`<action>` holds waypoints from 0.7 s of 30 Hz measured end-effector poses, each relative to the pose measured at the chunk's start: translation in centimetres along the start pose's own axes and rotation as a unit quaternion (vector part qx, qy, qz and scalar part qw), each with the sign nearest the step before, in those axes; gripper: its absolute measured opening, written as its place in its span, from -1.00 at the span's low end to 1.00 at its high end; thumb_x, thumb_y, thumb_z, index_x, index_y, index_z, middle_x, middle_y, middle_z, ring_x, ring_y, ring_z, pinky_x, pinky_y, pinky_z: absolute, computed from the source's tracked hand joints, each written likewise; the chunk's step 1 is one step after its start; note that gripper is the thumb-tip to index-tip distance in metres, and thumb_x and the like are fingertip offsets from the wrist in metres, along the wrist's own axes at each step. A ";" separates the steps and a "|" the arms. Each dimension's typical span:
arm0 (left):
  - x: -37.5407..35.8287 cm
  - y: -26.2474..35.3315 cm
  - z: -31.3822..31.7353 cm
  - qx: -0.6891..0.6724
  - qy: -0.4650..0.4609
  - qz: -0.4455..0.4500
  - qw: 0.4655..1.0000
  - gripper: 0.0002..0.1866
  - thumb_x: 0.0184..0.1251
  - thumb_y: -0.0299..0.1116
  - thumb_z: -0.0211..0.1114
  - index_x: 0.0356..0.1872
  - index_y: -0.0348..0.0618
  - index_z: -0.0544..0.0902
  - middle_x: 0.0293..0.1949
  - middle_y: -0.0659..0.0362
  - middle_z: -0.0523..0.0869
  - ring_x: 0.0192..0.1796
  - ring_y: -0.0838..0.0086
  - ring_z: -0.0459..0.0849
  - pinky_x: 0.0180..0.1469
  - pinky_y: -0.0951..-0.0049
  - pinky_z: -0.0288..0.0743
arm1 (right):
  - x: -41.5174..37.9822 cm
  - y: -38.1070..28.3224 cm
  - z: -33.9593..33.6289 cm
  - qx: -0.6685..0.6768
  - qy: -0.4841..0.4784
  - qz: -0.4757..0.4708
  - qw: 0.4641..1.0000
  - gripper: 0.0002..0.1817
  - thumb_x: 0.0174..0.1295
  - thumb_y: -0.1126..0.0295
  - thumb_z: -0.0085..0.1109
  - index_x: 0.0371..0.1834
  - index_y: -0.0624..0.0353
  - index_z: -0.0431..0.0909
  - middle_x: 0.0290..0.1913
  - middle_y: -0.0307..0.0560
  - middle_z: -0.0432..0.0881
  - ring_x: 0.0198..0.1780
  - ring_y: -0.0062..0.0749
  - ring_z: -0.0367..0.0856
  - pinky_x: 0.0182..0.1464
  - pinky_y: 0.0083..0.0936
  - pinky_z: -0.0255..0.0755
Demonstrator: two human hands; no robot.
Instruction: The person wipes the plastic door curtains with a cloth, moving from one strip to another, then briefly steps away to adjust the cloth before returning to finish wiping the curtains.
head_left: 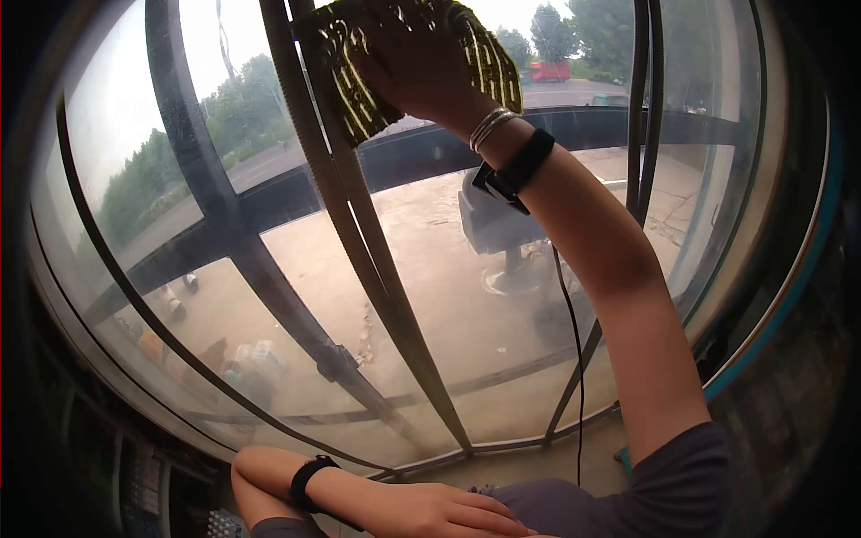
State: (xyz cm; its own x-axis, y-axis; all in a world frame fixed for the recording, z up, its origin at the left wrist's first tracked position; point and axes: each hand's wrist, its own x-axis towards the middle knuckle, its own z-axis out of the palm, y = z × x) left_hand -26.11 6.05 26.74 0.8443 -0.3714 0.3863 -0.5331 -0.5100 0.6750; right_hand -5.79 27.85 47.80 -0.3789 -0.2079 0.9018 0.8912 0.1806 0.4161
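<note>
A dark and yellow striped cloth (491, 67) lies against the upper part of the window glass (421, 242). My right hand (420, 76) is on the cloth, pressing it to the pane; that arm is stretched up, with bangles (491, 128) and a black wristband (529, 166) at the wrist. My left hand (462, 511) rests flat across my body at the bottom, fingers extended and holding nothing I can see. Another black band (309, 480) circles the left forearm. The right fingers are dark against the light and partly hard to make out.
Dark metal frame bars (359, 215) divide the window. A thin black cable (574, 359) hangs down near the middle. Through the glass show a grey device on a stand (498, 224), trees (247, 103) and a red vehicle (549, 72). Shelved goods (143, 475) stand at lower left.
</note>
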 end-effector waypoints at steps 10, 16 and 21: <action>0.2 0.5 -2.3 -0.148 -0.126 -0.092 0.977 -0.73 0.18 -0.26 0.23 -0.38 -0.32 0.49 -0.41 0.00 0.46 -0.35 0.11 0.41 -0.28 0.27 0.32 | -20.5 -3.9 -4.1 0.215 -0.362 -0.152 0.894 -0.56 0.30 0.17 -0.18 0.27 -0.21 0.19 0.30 -0.29 0.14 0.35 -0.33 0.06 0.38 -0.26 -0.11; 2.3 1.2 -3.1 -0.245 -0.224 -0.039 0.943 -0.54 0.06 -0.04 0.29 -0.24 -0.27 0.52 -0.32 0.05 0.50 -0.26 0.18 0.40 -0.19 0.31 0.24 | -22.7 -2.9 -6.2 0.211 -0.430 -0.189 0.857 -0.57 0.32 0.19 -0.24 0.28 -0.30 0.16 0.31 -0.36 0.13 0.35 -0.43 0.04 0.39 -0.39 -0.10; 3.5 2.5 -3.4 -0.210 -0.272 -0.051 0.938 -0.64 0.14 -0.13 0.22 -0.21 -0.22 0.48 -0.34 0.11 0.49 -0.22 0.23 0.41 -0.16 0.34 0.22 | -20.2 -1.7 -9.3 0.254 -0.416 -0.152 0.860 -0.59 0.31 0.19 -0.21 0.25 -0.30 0.21 0.28 -0.35 0.18 0.33 -0.41 0.10 0.37 -0.32 -0.05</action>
State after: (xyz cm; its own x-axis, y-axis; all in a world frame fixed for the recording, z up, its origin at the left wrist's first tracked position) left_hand -24.29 6.08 31.90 0.6769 -0.7361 0.0050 -0.2859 -0.2566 0.9232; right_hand 2.70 22.86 27.76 -0.8107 0.4012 0.4265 0.5756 0.6794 0.4551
